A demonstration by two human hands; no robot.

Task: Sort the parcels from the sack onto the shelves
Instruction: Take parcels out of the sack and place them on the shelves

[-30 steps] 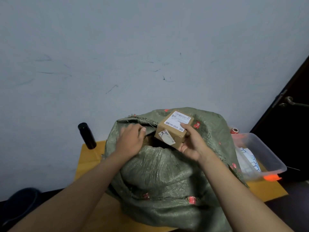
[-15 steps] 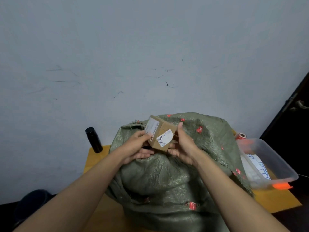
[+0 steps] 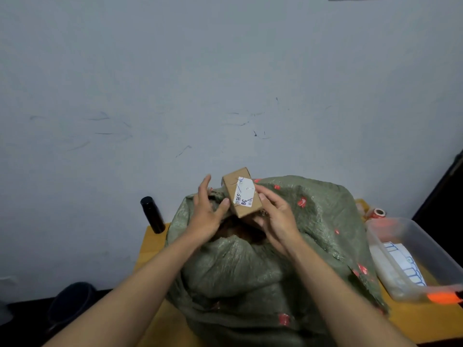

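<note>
Cardboard parcel (image 3: 240, 194) — boxy, labelled, woven green sack (image 3: 250, 274)

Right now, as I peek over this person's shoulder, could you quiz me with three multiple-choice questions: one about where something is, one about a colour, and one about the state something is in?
1. Where does the black bottle stand?
A. On the table, left of the sack.
B. Inside the sack.
C. On top of the sack.

2. What colour is the sack, mostly?
A. Blue.
B. Green.
C. White.

3. What is happening with the cardboard box?
A. It lies flat on the table.
B. It is buried in the sack.
C. It is held up over the sack's open mouth.

Answers:
1 A: the bottle stands upright at the table's back left corner.
2 B: the weave is green with small red marks.
3 C: the right hand grips the box and the left hand touches it with its thumb.
</note>
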